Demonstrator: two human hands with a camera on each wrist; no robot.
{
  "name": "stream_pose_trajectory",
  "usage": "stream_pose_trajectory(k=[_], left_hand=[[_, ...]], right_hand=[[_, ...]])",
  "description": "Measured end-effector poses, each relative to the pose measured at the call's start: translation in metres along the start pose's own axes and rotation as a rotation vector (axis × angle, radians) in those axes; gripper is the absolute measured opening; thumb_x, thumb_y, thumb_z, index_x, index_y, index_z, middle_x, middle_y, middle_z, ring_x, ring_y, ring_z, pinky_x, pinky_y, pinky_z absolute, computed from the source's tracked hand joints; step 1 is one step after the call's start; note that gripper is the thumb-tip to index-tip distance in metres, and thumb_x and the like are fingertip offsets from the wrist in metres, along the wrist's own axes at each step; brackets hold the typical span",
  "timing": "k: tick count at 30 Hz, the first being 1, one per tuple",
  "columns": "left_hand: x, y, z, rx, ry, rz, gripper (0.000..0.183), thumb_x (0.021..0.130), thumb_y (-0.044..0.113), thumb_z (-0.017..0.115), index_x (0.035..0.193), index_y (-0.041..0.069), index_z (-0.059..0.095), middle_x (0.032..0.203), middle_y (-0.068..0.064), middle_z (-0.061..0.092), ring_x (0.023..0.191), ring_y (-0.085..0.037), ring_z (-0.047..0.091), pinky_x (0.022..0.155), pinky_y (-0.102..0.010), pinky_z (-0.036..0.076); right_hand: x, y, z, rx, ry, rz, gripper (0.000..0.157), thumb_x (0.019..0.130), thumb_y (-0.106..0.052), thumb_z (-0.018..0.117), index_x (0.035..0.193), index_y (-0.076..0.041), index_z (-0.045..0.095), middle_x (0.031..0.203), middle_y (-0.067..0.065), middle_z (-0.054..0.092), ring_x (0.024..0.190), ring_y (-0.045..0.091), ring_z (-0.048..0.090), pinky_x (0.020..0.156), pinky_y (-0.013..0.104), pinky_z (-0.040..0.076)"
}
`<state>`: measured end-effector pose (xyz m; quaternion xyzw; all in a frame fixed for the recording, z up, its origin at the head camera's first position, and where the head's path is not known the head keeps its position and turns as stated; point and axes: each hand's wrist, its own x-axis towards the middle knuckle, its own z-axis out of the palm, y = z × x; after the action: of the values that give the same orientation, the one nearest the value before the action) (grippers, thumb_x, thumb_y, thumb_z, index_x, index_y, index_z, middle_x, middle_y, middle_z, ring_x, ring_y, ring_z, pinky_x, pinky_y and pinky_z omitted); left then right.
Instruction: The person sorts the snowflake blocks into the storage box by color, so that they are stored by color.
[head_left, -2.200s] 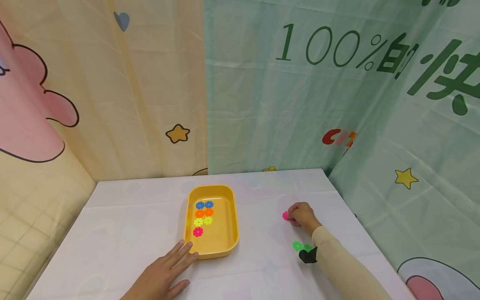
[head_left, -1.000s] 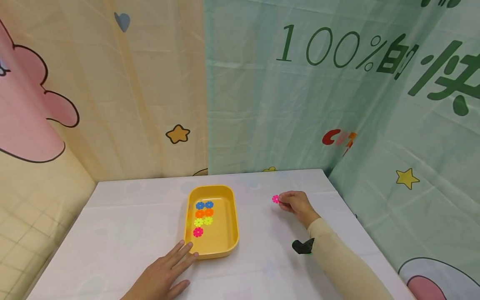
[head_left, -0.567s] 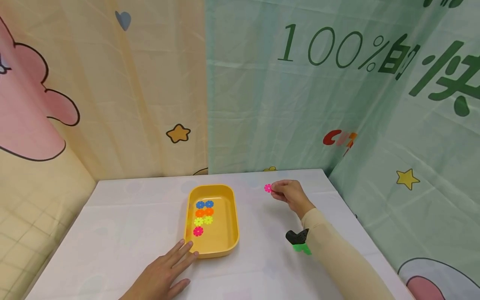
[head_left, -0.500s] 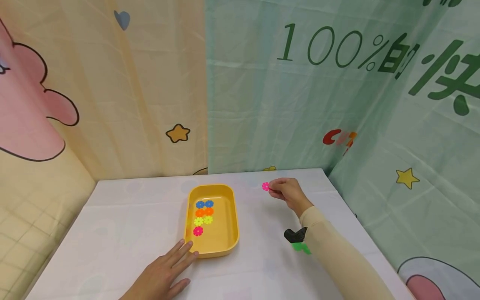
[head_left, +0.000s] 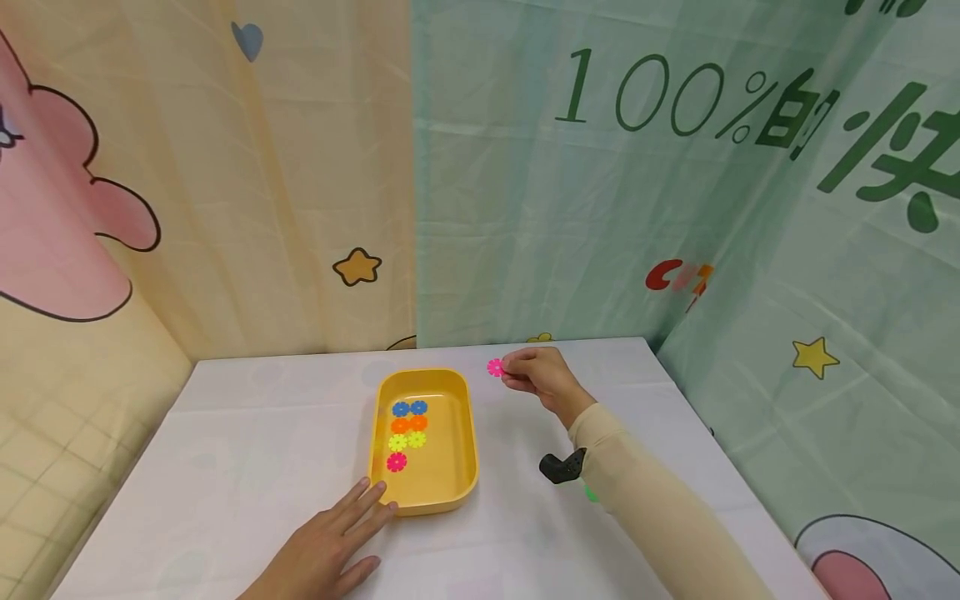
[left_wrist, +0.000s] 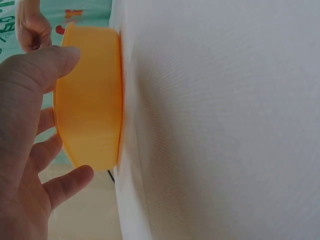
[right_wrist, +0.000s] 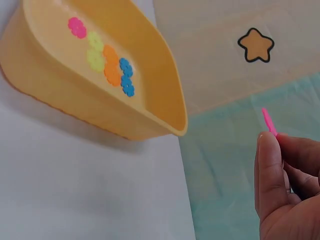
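Note:
A pink flower-shaped disc (head_left: 495,367) is pinched between the thumb and fingers of my right hand (head_left: 542,379), raised beyond the tray's right far corner. In the right wrist view the pink disc (right_wrist: 269,121) shows edge-on. The yellow tray (head_left: 453,492) holds pairs of blue discs (head_left: 409,408), orange discs (head_left: 408,424) and yellow discs (head_left: 407,441), plus a single pink disc (head_left: 397,462). My left hand (head_left: 322,537) rests its spread fingers at the tray's near left corner. From the left wrist, the tray's outer wall (left_wrist: 92,100) stands beside the left fingers.
Mostly hidden under the right sleeve, a green piece (head_left: 591,493) lies on the white table (head_left: 262,450). A black device (head_left: 562,467) sticks out from the right wrist. Printed curtains (head_left: 525,208) hang behind and on both sides.
My right hand has lifted the pink disc off the table and carried it up, away and left toward the tray. The left hand and tray have stayed in place.

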<state>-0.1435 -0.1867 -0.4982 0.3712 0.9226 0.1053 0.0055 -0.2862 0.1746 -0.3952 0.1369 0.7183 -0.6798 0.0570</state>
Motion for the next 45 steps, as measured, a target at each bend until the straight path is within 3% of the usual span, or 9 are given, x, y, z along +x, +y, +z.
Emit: stream_pose_trajectory(k=[11, 17, 31, 38, 45], left_hand=[[0.001, 0.0, -0.001, -0.022, -0.039, -0.014, 0.069, 0.093, 0.053, 0.068, 0.154, 0.03, 0.046, 0.16, -0.003, 0.044, 0.146, -0.033, 0.041, 0.099, -0.049, 0.054], [0.001, -0.001, 0.0, -0.009, -0.023, -0.001, 0.069, 0.094, 0.054, 0.066, 0.155, 0.03, 0.046, 0.16, -0.004, 0.044, 0.145, -0.033, 0.042, 0.099, -0.049, 0.054], [0.0, -0.004, 0.002, -0.004, 0.011, 0.016, 0.069, 0.094, 0.054, 0.066, 0.155, 0.029, 0.046, 0.16, -0.004, 0.044, 0.144, -0.033, 0.043, 0.098, -0.048, 0.055], [0.0, -0.003, 0.001, -0.012, -0.007, 0.008, 0.068, 0.094, 0.057, 0.063, 0.155, 0.032, 0.045, 0.16, -0.003, 0.043, 0.145, -0.033, 0.043, 0.097, -0.05, 0.055], [0.0, -0.003, 0.001, -0.012, -0.02, 0.006, 0.068, 0.094, 0.056, 0.065, 0.154, 0.031, 0.046, 0.16, -0.004, 0.043, 0.145, -0.033, 0.043, 0.098, -0.05, 0.054]], right_hand=[[0.003, -0.006, 0.037, -0.105, -0.048, -0.019, 0.012, 0.094, -0.005, 0.071, 0.103, 0.003, 0.074, 0.089, 0.012, 0.073, 0.071, 0.017, 0.073, 0.074, 0.03, 0.062], [0.001, -0.005, 0.057, -0.139, -0.084, -0.001, 0.012, 0.095, -0.007, 0.071, 0.103, 0.001, 0.075, 0.088, 0.011, 0.074, 0.074, 0.02, 0.074, 0.076, 0.033, 0.062], [-0.006, 0.016, 0.094, -0.26, -0.082, 0.045, 0.004, 0.094, -0.005, 0.072, 0.095, -0.002, 0.074, 0.085, 0.011, 0.072, 0.074, 0.023, 0.073, 0.066, 0.026, 0.061], [-0.012, 0.026, 0.109, -0.301, -0.106, 0.031, 0.004, 0.093, -0.001, 0.071, 0.095, 0.002, 0.073, 0.08, 0.01, 0.07, 0.062, 0.016, 0.068, 0.063, 0.026, 0.061], [-0.016, 0.035, 0.12, -0.355, -0.114, 0.022, 0.004, 0.093, 0.0, 0.07, 0.091, 0.002, 0.073, 0.078, 0.009, 0.068, 0.062, 0.018, 0.069, 0.061, 0.025, 0.06]])
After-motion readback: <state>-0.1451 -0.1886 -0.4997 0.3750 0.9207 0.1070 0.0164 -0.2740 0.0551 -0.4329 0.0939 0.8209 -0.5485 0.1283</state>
